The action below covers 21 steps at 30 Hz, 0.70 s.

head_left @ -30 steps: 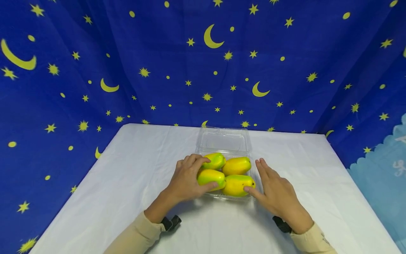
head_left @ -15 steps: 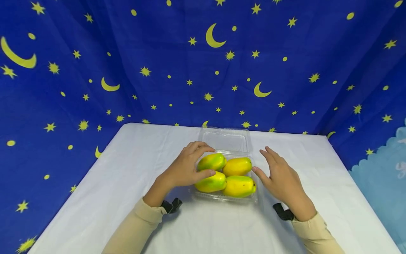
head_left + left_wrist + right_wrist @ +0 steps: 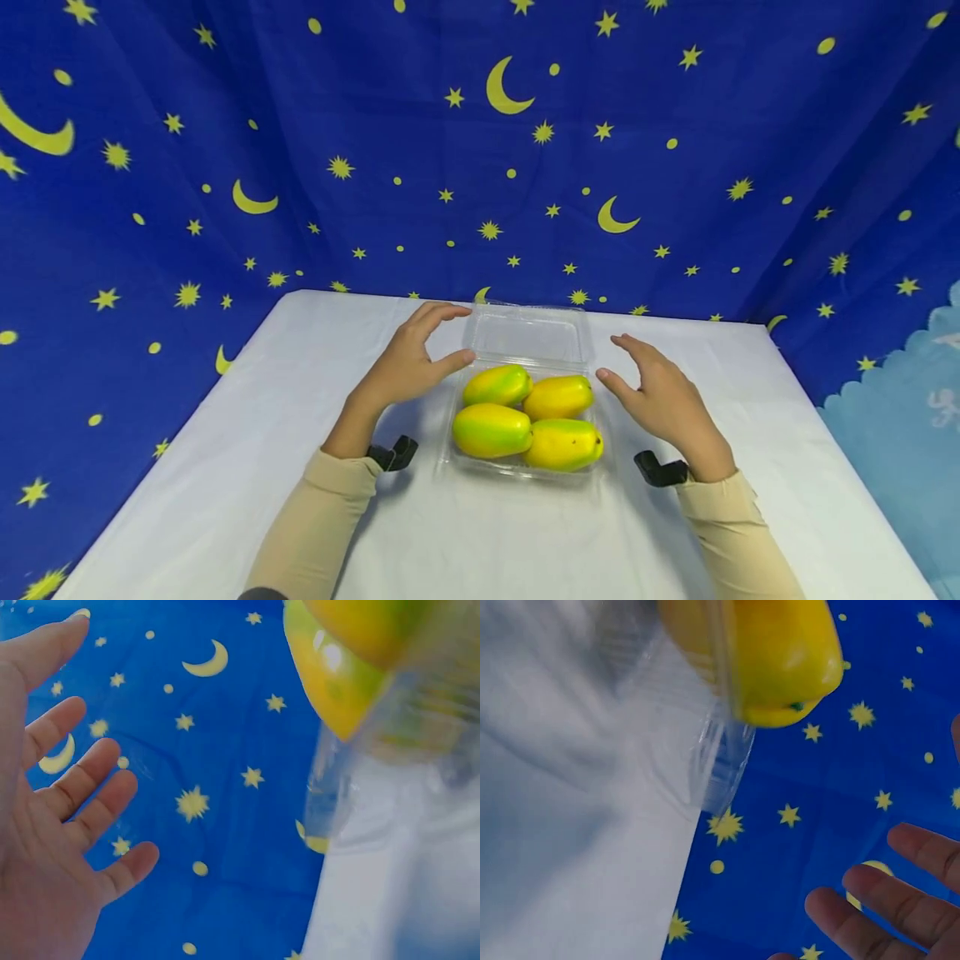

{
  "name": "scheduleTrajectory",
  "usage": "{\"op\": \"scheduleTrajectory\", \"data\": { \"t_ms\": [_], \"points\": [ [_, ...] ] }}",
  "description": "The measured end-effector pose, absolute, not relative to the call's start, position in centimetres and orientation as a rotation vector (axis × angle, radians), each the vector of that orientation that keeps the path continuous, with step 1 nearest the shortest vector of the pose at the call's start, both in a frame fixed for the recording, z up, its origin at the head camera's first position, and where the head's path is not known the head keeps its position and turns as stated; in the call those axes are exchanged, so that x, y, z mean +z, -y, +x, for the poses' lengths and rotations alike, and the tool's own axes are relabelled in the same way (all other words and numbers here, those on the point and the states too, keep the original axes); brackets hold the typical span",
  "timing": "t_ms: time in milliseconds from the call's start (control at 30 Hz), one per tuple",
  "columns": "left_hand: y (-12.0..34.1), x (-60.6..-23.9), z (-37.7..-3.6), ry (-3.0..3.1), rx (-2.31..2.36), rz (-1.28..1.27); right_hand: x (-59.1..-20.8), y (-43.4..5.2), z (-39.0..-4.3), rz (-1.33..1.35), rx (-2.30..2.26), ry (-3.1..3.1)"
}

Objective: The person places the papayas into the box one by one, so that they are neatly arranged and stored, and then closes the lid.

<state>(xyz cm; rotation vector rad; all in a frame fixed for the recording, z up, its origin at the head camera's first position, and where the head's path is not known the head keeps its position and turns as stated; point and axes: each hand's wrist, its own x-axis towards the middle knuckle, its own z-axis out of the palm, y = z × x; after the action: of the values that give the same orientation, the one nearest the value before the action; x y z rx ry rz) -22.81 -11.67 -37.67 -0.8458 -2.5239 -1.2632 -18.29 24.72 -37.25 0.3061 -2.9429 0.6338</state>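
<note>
Several plump yellow-green fruits (image 3: pixel 492 431), shaped like mangoes or small papayas, lie in two rows in the base of a clear plastic clamshell box (image 3: pixel 517 473). Its lid (image 3: pixel 528 335) lies folded back toward the far edge. My left hand (image 3: pixel 408 358) hovers at the left of the box, thumb and fingers spread near the lid's left side, holding nothing. On the other side, my right hand (image 3: pixel 666 398) hovers apart from the box with its fingers extended. Both wrist views show spread fingers, plus a fruit (image 3: pixel 787 664) behind clear plastic in the right one.
A white cloth covers the table (image 3: pixel 510 542). Behind it and on both sides hangs a blue curtain (image 3: pixel 420 125) with yellow moons and stars. A light blue cloth (image 3: pixel 900 433) hangs at the right edge.
My left hand has come off the left fruits and moved back and left, toward the lid. My right hand has lifted from the front right fruit and moved slightly back.
</note>
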Motion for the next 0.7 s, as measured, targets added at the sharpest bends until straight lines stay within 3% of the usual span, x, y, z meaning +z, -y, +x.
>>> {"op": "scheduleTrajectory", "data": {
  "t_ms": [700],
  "points": [
    [12.6,-42.6,-26.3,2.62,-1.291,-0.677,-41.2,-26.5,-21.2,0.376,0.904,3.008]
  ]
}}
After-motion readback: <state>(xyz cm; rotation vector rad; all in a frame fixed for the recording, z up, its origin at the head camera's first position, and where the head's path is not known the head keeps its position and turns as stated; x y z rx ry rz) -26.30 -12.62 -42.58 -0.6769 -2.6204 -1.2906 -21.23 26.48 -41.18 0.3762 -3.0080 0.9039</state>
